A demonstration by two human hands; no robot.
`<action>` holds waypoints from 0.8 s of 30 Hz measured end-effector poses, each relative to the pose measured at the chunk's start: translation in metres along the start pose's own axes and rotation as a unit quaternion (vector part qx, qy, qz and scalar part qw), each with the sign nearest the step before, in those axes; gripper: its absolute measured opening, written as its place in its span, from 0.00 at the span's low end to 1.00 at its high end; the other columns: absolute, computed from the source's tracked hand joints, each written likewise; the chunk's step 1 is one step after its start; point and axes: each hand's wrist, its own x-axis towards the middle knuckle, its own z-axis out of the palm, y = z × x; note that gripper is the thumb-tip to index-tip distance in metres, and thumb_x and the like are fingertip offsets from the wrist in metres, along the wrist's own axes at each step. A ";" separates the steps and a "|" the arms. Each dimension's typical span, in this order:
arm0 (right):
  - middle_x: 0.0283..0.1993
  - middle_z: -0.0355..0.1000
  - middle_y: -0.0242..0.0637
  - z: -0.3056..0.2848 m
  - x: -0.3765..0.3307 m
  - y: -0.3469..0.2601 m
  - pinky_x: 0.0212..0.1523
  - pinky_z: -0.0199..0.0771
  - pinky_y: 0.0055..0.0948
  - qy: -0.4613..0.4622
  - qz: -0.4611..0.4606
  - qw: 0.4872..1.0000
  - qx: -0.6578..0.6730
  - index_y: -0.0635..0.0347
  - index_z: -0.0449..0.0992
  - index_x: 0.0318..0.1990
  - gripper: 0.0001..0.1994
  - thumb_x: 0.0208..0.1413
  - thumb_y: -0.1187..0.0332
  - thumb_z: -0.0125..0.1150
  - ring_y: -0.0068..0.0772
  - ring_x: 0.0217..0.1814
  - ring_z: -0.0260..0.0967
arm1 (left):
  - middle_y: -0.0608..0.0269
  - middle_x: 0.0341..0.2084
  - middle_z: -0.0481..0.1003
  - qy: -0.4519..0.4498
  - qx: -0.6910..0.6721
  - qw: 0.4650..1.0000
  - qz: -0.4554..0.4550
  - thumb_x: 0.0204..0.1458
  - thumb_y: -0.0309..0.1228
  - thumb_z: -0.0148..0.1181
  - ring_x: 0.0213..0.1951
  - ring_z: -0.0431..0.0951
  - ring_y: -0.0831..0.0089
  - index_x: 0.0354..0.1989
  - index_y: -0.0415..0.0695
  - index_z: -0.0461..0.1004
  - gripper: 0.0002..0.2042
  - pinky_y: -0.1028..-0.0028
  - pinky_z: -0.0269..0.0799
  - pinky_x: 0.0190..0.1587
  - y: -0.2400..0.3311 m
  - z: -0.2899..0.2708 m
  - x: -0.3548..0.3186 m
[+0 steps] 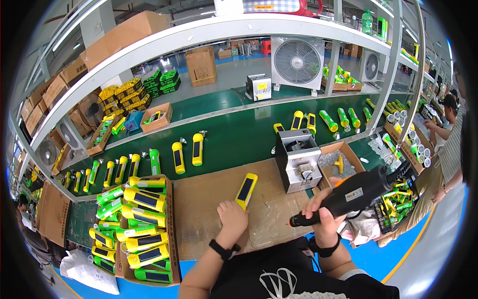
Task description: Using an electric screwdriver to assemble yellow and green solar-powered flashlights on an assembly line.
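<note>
My left hand (232, 217) is closed round the lower end of a yellow flashlight (247, 188) with a dark solar panel. The flashlight lies at a slant on a flat brown cardboard sheet (204, 212), its free end pointing away from me. In my right hand (324, 215) is a black electric screwdriver (356, 193), gripped round its body. Its tip points left, above the cardboard's right part and apart from the flashlight. A grey metal box-shaped machine (300, 162) stands just beyond the screwdriver.
A carton (172, 234) heaped with yellow and green flashlights (144, 217) stands at my left. Past the cardboard runs a green conveyor (224, 154) with more flashlights. A box of small screws (343, 157) sits right of the machine, and a black crate (398, 207) farther right.
</note>
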 end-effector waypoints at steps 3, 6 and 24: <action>0.27 0.65 0.40 -0.028 -0.009 -0.011 0.28 0.70 0.28 0.023 -0.008 0.998 -0.050 0.67 0.47 0.58 0.32 0.49 0.74 0.59 0.31 0.24 0.65 | 0.55 0.38 0.72 -0.023 0.050 0.998 -0.030 0.42 0.53 0.60 0.44 0.68 0.61 0.38 0.39 0.73 0.26 0.64 0.59 0.45 0.017 0.022 0.082; 0.25 0.64 0.38 -0.046 -0.020 -0.007 0.23 0.68 0.26 0.073 -0.005 0.987 -0.141 0.67 0.50 0.58 0.34 0.48 0.68 0.63 0.28 0.20 0.64 | 0.54 0.37 0.73 0.023 -0.027 0.998 -0.051 0.43 0.54 0.59 0.45 0.69 0.58 0.37 0.38 0.75 0.28 0.62 0.62 0.47 0.036 0.046 0.180; 0.27 0.63 0.35 -0.102 -0.061 0.001 0.28 0.66 0.21 0.192 0.002 0.934 -0.301 0.65 0.49 0.59 0.32 0.49 0.74 0.59 0.24 0.24 0.62 | 0.37 0.62 0.47 -0.085 0.045 0.901 -0.424 0.34 0.60 0.62 0.61 0.51 0.43 0.54 0.40 0.68 0.41 0.47 0.51 0.55 -0.160 0.057 0.259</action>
